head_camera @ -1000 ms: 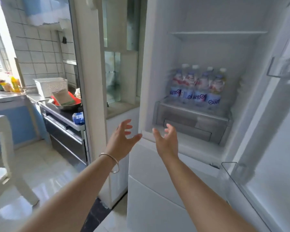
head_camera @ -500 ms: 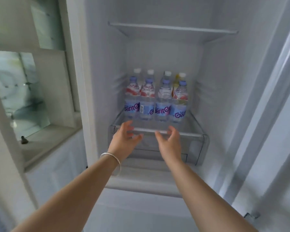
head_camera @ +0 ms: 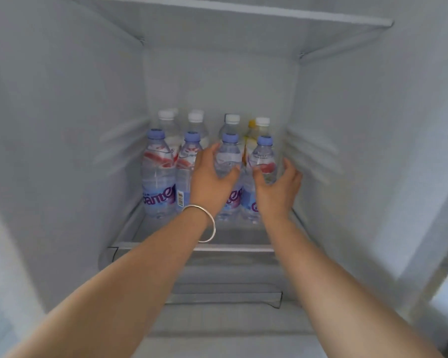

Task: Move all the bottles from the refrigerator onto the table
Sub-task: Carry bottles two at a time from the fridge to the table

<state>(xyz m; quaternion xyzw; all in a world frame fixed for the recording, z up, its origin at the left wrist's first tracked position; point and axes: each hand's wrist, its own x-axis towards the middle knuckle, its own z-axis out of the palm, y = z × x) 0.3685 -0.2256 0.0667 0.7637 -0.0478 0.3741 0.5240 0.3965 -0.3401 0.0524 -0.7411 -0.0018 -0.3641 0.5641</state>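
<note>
Inside the open refrigerator, several clear water bottles stand in two rows on a glass shelf (head_camera: pixel 150 237). The front row has blue caps and purple labels. My left hand (head_camera: pixel 212 182), a silver bangle on its wrist, curls round the third front bottle (head_camera: pixel 229 151). My right hand (head_camera: pixel 277 187) wraps the rightmost front bottle (head_camera: pixel 264 156), thumb on its front and fingers on its right side. The two left front bottles (head_camera: pixel 157 177) stand untouched. White-capped bottles (head_camera: pixel 166 117) and a yellow one (head_camera: pixel 251 124) stand behind, partly hidden.
An upper shelf (head_camera: pixel 243 11) hangs well above the bottle caps. A clear drawer (head_camera: pixel 230 282) sits below the bottle shelf. The refrigerator's side walls, with ribbed shelf supports (head_camera: pixel 311 153), stand close to the outer bottles.
I have moved closer to the refrigerator. Both hands went from the shelf's front edge forward and up, and now close round two front-row bottles.
</note>
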